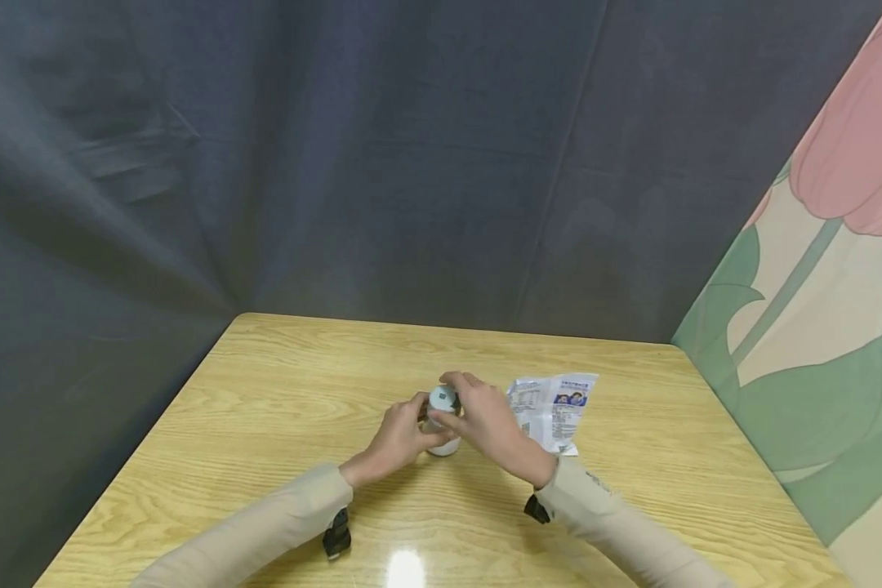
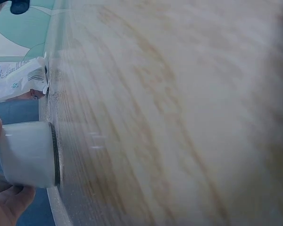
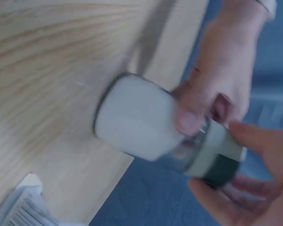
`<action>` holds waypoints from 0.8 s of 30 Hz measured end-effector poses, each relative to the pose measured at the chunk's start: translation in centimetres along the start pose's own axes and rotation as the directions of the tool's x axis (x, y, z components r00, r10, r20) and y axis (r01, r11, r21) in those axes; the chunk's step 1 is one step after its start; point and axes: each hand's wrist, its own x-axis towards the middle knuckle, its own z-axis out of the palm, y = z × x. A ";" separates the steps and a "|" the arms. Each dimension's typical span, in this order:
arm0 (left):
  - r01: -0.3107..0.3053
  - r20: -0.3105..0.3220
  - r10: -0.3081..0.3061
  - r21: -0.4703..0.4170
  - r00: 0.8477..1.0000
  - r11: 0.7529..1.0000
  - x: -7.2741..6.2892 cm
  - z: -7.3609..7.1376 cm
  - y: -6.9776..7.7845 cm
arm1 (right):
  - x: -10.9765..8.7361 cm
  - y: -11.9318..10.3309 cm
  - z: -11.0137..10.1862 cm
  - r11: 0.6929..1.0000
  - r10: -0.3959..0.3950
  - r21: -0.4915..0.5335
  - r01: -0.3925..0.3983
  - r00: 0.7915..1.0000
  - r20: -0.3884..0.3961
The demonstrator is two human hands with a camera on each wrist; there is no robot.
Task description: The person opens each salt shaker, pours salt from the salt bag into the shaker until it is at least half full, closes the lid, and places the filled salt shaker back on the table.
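A clear jar (image 1: 444, 447) with white contents stands upright near the middle of the table. My left hand (image 1: 395, 439) grips it around the upper body, its thumb lying along the side in the right wrist view. On top is a pale lid (image 1: 443, 398) bearing a dark green patch (image 3: 221, 169). My right hand (image 1: 491, 423) holds the lid between thumb and fingers. White contents fill the lower part of the jar (image 3: 134, 117), with a clear band below the lid. The left wrist view catches the jar's base (image 2: 55, 155) at the tabletop.
Just right of my right hand lies a crumpled white printed packet (image 1: 551, 408) with blue pictures. The wooden table (image 1: 294, 367) ends at a dark curtain (image 1: 412, 204) behind and on the left. A flower-painted wall (image 1: 816, 351) borders the right side.
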 end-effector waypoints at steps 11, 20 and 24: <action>0.028 0.033 -0.027 -0.029 0.999 0.999 -0.1 -0.2 0.0 | 0.0 0.8 -0.8 0.966 -0.052 0.260 -0.002 0.978 0.200; 0.019 0.015 -0.020 0.021 1.000 1.000 0.1 -0.1 0.0 | 0.1 0.6 0.4 1.000 0.016 -0.015 -0.016 1.000 0.000; 0.002 0.015 -0.003 0.059 1.000 0.998 0.2 -0.1 0.1 | -0.1 0.7 0.5 1.000 0.024 0.006 -0.025 0.999 0.028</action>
